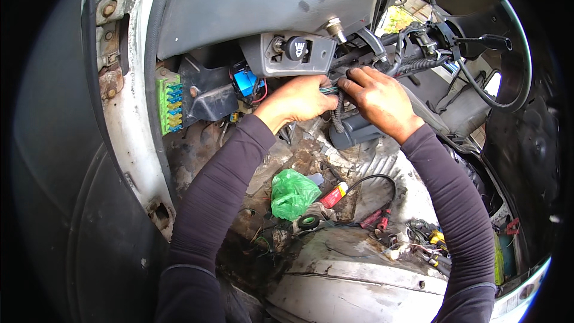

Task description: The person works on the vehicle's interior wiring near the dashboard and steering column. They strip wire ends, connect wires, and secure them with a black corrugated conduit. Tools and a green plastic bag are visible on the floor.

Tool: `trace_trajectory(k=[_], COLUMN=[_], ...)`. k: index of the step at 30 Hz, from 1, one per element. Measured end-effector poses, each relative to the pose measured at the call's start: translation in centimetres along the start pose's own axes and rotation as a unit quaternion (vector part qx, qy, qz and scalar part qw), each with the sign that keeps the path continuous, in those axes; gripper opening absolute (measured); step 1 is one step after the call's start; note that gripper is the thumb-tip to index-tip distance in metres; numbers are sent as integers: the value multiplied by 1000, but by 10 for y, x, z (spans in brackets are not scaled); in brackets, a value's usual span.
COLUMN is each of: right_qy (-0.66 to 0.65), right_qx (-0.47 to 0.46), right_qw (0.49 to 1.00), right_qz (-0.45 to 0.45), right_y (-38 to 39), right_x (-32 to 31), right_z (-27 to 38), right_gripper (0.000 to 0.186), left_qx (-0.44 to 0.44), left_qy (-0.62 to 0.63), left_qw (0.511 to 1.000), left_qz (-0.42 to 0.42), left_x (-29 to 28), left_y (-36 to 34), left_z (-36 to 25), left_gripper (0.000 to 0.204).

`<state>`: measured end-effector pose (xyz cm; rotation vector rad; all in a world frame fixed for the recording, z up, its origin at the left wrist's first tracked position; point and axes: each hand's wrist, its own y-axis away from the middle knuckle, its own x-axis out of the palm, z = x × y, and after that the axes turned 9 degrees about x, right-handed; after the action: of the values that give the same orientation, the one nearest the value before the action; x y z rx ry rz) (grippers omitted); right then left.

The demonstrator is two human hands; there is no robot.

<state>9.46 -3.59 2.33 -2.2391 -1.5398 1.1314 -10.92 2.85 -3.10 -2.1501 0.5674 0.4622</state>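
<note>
Both hands meet under the dashboard (pixel 269 0), below a grey panel with a black knob (pixel 295 48). My left hand (pixel 302 100) is closed on a thin bundle of dark green wires (pixel 329 90). Close beside it, my right hand (pixel 379 97) has its fingers curled at the same wiring; its fingertips press on a dark part that I cannot make out. A black corrugated conduit (pixel 337 121) hangs down between the hands. To the left, a blue relay-like block (pixel 245 82) has red wires, and further left a green fuse box (pixel 168 103) holds blue and yellow fuses.
On the dirty metal floor lie a green plastic bag (pixel 294 194), a red and yellow box (pixel 333 195), a roll of tape (pixel 308 222) and red clamps (pixel 376 219). Loose wires and connectors (pixel 427 240) lie at right. A steering wheel (pixel 526 54) stands at upper right, the door frame (pixel 128 119) at left.
</note>
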Motion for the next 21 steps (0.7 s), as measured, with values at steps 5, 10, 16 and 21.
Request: trace_trajectory(k=[5, 10, 16, 21], right_qy=[15, 34, -46, -140], right_qx=[48, 68, 135, 221], right_qw=[999, 997, 989, 965], right_qz=[-21, 18, 51, -18], right_y=[0, -14, -10, 4], right_x=[4, 3, 4, -3], right_z=[7, 6, 4, 25], right_gripper=[25, 23, 34, 41], left_qx=[-4, 7, 46, 210], left_qy=[-14, -99, -102, -186], left_qw=[1000, 995, 993, 945], left_qz=[1, -28, -42, -166], left_x=[0, 7, 9, 17], left_y=[-2, 1, 5, 14], left_z=[-1, 3, 9, 17], left_gripper=[60, 61, 51, 51])
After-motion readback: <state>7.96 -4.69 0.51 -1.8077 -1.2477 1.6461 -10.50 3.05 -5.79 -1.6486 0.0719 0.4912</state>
